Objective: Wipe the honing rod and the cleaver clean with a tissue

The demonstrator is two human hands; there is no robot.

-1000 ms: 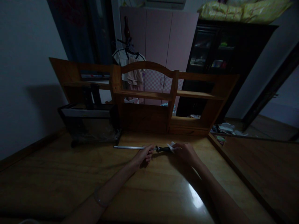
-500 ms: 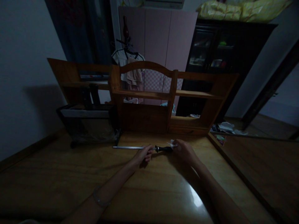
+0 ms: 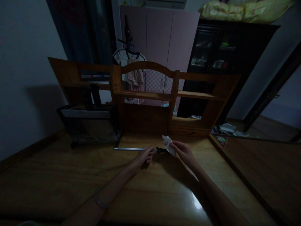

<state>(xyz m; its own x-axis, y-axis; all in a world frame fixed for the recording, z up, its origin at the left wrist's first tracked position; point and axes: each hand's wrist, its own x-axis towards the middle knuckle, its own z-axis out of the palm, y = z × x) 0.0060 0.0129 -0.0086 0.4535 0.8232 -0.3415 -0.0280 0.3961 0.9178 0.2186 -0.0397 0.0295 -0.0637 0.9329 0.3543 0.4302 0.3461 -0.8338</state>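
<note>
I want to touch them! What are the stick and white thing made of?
The rod looks like metal: thin, straight, grey sheen. Its black handle: maybe plastic, too dark to tell. The white wad looks like tissue or cloth: crumpled.

Glossy wooden desk (image 3: pixel 70 175) with shelf unit (image 3: pixel 145 117) and dark box (image 3: pixel 90 127) (perhaps a rack) at the back.

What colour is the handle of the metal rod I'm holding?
Black; the handle shows best in the head view.

It is dim and murky all round my grip. A small glare shines on the desk (image 3: pixel 141 194) nearer me than my right hand (image 3: pixel 184 153). Far from it, the edges bend and darken.
</note>
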